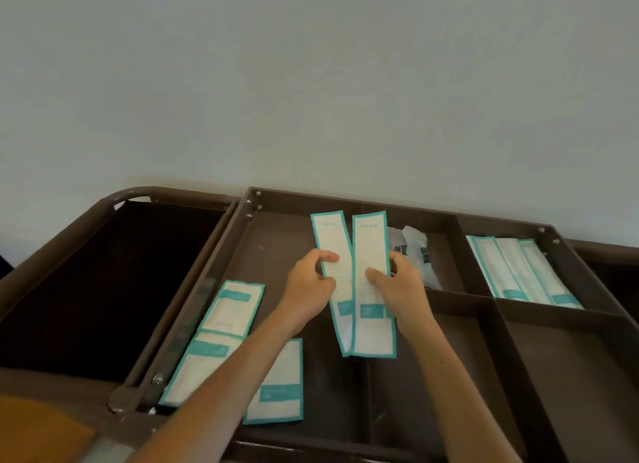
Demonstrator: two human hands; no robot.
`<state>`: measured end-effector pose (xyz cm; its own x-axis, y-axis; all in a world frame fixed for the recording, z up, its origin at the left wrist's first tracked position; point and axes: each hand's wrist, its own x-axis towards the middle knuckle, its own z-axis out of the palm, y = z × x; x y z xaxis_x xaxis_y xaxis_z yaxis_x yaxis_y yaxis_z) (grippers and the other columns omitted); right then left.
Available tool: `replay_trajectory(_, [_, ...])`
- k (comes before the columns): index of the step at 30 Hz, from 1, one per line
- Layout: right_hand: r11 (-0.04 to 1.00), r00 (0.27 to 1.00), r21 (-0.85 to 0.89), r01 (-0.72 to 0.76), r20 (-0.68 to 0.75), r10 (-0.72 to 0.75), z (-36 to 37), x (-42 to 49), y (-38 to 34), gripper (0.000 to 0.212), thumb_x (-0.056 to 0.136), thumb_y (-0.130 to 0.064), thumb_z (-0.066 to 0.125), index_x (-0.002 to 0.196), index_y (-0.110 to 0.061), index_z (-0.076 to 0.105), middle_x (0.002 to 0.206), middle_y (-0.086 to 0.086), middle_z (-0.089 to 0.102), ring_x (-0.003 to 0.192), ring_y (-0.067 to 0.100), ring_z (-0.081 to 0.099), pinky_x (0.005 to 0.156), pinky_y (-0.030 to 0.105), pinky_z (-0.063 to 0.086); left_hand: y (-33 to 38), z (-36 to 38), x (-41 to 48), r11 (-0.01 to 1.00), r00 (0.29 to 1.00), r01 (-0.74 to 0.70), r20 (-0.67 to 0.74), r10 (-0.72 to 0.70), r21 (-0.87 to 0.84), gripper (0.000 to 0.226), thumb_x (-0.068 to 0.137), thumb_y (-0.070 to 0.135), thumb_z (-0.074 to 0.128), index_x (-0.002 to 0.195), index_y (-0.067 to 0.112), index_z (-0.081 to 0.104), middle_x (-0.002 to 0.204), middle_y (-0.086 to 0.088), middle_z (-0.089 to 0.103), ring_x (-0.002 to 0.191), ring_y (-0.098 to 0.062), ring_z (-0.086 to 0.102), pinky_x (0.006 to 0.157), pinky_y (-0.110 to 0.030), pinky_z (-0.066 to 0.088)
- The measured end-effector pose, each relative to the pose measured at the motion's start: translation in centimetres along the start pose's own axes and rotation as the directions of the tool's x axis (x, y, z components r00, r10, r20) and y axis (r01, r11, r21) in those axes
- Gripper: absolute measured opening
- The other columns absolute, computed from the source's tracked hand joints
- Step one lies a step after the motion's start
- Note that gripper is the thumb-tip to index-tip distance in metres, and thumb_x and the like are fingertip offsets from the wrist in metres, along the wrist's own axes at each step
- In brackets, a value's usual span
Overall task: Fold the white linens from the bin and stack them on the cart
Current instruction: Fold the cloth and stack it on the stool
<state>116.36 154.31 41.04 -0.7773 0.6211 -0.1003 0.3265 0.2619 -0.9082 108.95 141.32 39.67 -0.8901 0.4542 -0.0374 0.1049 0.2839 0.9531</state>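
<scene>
**Cart** (294, 203): brown. Its top is a tray split by walls into compartments. It stands against a pale wall (311, 82).

**Left hand** (307, 289): over the tray's large compartment. It pinches the left packet (332, 241), thumb on the face, fingers curled behind.

**Right hand** (401, 289): over the same compartment, just beside the other hand. It pinches the right packet (370, 248), thumb on the face, fingers curled round the right edge.

**Left packet, right packet**: long, narrow, white with a teal border. They are held side by side, inner edges touching. Whether the lower ends touch the tray floor cannot be told.

**Flat packets** (231, 307): three, wider, with the same teal border. They lie on the floor of the large compartment towards the tray's left wall, partly under the left forearm.

**Narrow packets** (518, 269): several, side by side in the tray's rear right compartment.

**Wrapped items** (415, 248): clear wrap with dark labels, in the tray's rear, behind the right hand.

**Bag** (103, 282): dark and open, in a frame at the tray's left end. Its contents are too dark to tell.

**Orange thing** (38, 428): off the tray's near left corner, blurred.
</scene>
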Motion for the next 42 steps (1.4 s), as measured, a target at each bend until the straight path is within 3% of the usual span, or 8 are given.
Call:
replay_trajectory(4, [0.998,0.997,-0.039,-0.046,-0.059,0.043,-3.9,-1.8,2.4,0.022,0.092,-0.022,0.063,0.109,-0.025,0.051,0.11,-0.008,0.063,0.08,0.012,0.067,0.073,0.03,0.057,1.0,4.3,-1.2,0.986,0.989,-0.038,0.147,0.014,0.163,0.023,0.086,0.0,0.054,0.089,0.023,0.06,0.089,0.01,0.057,0.076,-0.006,0.056,0.058,-0.012,0.043])
replay_trajectory(8, [0.989,0.993,-0.105,-0.108,-0.051,0.103,-6.8,-3.5,4.9,0.034,0.089,-0.018,0.066,0.115,-0.029,0.047,0.107,-0.01,0.06,0.082,0.008,0.065,0.069,0.026,0.056,2.2,6.3,-2.4,0.937,0.972,-0.098,0.232,0.018,0.335,0.016,0.088,0.006,0.055,0.083,0.022,0.056,0.098,0.001,0.061,0.078,-0.015,0.061,0.067,-0.02,0.048])
replay_trajectory(12, [0.975,0.99,-0.17,-0.144,-0.027,0.141,-8.2,-4.5,7.1,0.048,0.088,-0.017,0.067,0.13,-0.026,0.044,0.107,-0.008,0.06,0.08,0.008,0.065,0.062,0.021,0.055,3.1,8.2,-4.5,0.885,0.883,-0.113,0.454,-0.118,0.451,0.014,0.093,0.007,0.053,0.095,0.02,0.05,0.123,-0.005,0.052,0.086,-0.017,0.06,0.067,-0.024,0.051])
replay_trajectory(19, [0.928,0.98,-0.323,-0.186,0.013,0.201,-9.7,-5.3,8.7,0.051,0.089,-0.022,0.066,0.133,-0.023,0.04,0.101,-0.011,0.053,0.073,0.003,0.059,0.053,0.014,0.044,3.3,10.3,-5.7,0.772,0.843,-0.2,0.507,-0.178,0.604,0.031,0.097,0.007,0.051,0.123,0.019,0.039,0.133,-0.008,0.045,0.098,-0.017,0.052,0.068,-0.022,0.048])
replay_trajectory(24, [0.808,0.971,-0.558,-0.189,0.017,0.24,-10.2,-5.9,9.4,0.04,0.088,-0.029,0.066,0.123,-0.023,0.048,0.116,-0.004,0.052,0.084,0.008,0.058,0.063,0.018,0.048,2.4,11.7,-6.4,0.534,0.875,-0.315,0.458,-0.158,0.785,0.036,0.095,0.016,0.055,0.13,0.013,0.045,0.139,-0.012,0.03,0.121,-0.027,0.039,0.092,-0.034,0.045])
replay_trajectory(26, [0.771,0.974,-0.616,-0.162,0.023,0.224,-10.3,-6.1,9.7,0.051,0.088,-0.031,0.065,0.133,-0.023,0.042,0.131,-0.001,0.041,0.106,0.012,0.052,0.072,0.019,0.046,1.9,12.2,-6.4,0.45,0.883,-0.35,0.449,-0.134,0.822,0.039,0.095,0.028,0.056,0.131,0.014,0.047,0.145,-0.011,0.022,0.126,-0.028,0.03,0.097,-0.036,0.039])
replay_trajectory(31, [0.711,0.965,-0.697,0.096,0.24,0.105,-9.9,-6.2,9.7,0.063,0.091,-0.028,0.06,0.147,-0.027,0.03,0.155,-0.008,0.023,0.14,0.017,0.018,0.112,0.036,0.028,0.9,12.5,-6.1,0.406,0.811,-0.44,0.548,-0.204,0.801,0.077,0.087,0.055,0.059,0.145,0.017,0.026,0.151,-0.009,0.022,0.136,-0.029,0.024,0.109,-0.046,0.027])
replay_trajectory(42, [0.645,0.961,-0.75,0.146,0.263,0.088,-9.0,-6.0,9.3,0.05,0.098,-0.032,0.048,0.146,-0.023,0.033,0.156,-0.007,0.019,0.137,0.023,0.019,0.112,0.039,0.027,1.2,12.1,-5.8,0.436,0.798,-0.447,0.568,-0.201,0.781,0.074,0.089,0.045,0.061,0.147,0.015,0.025,0.153,-0.011,0.017,0.139,-0.03,0.02,0.11,-0.045,0.03])
